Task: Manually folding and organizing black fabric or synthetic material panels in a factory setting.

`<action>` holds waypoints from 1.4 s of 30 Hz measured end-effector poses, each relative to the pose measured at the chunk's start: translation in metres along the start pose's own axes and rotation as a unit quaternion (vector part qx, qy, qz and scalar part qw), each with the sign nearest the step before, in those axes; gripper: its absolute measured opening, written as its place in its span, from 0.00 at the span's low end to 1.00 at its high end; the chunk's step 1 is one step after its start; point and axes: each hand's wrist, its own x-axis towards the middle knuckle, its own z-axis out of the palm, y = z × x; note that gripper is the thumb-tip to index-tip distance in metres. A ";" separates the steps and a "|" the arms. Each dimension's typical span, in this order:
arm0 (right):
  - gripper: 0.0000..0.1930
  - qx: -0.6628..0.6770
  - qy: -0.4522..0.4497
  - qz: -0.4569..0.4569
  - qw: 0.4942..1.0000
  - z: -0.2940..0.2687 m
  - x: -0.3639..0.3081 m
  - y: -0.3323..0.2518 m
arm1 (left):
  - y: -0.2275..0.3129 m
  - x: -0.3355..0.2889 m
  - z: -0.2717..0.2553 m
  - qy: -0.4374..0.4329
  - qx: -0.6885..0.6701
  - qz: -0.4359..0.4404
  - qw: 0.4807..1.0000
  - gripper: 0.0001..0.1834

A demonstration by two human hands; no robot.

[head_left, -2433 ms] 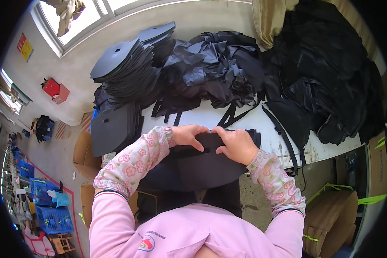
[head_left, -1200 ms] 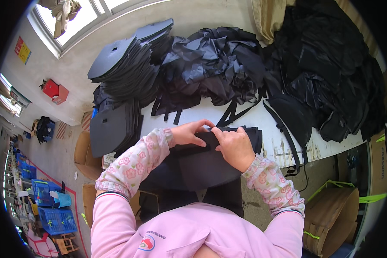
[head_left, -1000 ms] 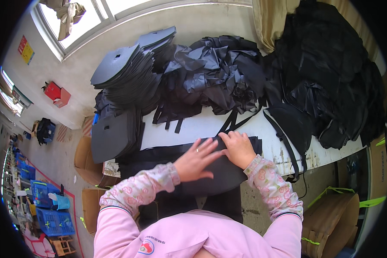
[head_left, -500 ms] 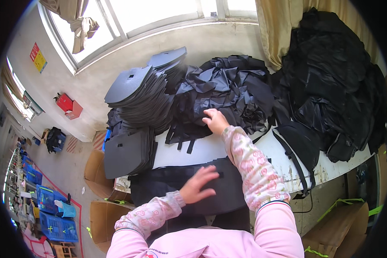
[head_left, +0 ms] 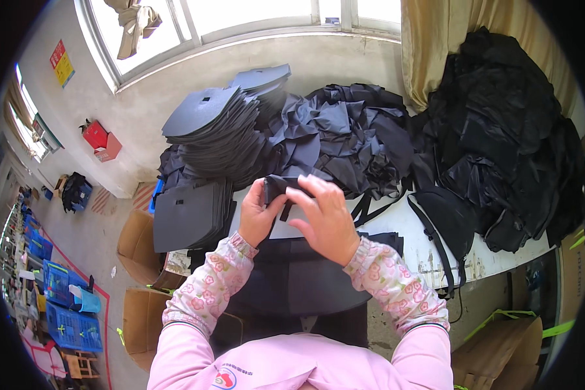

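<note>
My left hand (head_left: 259, 214) pinches a piece of black fabric (head_left: 277, 187) between thumb and fingers, raised above the white table. Close on its right is my right hand (head_left: 328, 218), its fingertips at the fabric's edge and its thumb held apart. Below both hands a wide dark panel (head_left: 292, 276) lies along the table's near edge. Behind the raised fabric spreads a heap of crumpled black cloth pieces (head_left: 344, 130) with straps hanging from it. Part of the held piece is hidden behind my right fingers.
Stacked grey-black foam-like panels (head_left: 201, 114) stand at the back left, with a lower stack (head_left: 188, 218) in front. A large pile of black bags (head_left: 500, 123) fills the right. A small black bag (head_left: 445, 221) rests on the white table (head_left: 429, 263). Cardboard boxes (head_left: 143, 325) flank it below.
My right hand has drawn back from the cloth heap toward me. My left hand has risen from the dark panel. A black fabric piece is now held up between them.
</note>
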 end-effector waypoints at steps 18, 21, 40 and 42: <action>0.05 0.068 0.041 -0.015 0.997 -0.120 0.060 -0.032 | 0.096 0.022 -0.054 0.048 0.390 0.227 0.891 0.18; 0.07 0.117 -0.108 0.014 0.987 -0.145 0.044 -0.047 | 0.089 0.010 -0.076 0.087 0.405 0.199 0.888 0.17; 0.09 0.298 -0.428 0.377 0.765 -0.168 -0.081 0.018 | 0.107 -0.102 -0.235 -0.272 0.418 -0.331 0.801 0.14; 0.09 0.222 -0.408 0.372 0.803 -0.139 -0.099 0.041 | 0.079 -0.092 -0.242 -0.285 0.441 -0.323 0.787 0.14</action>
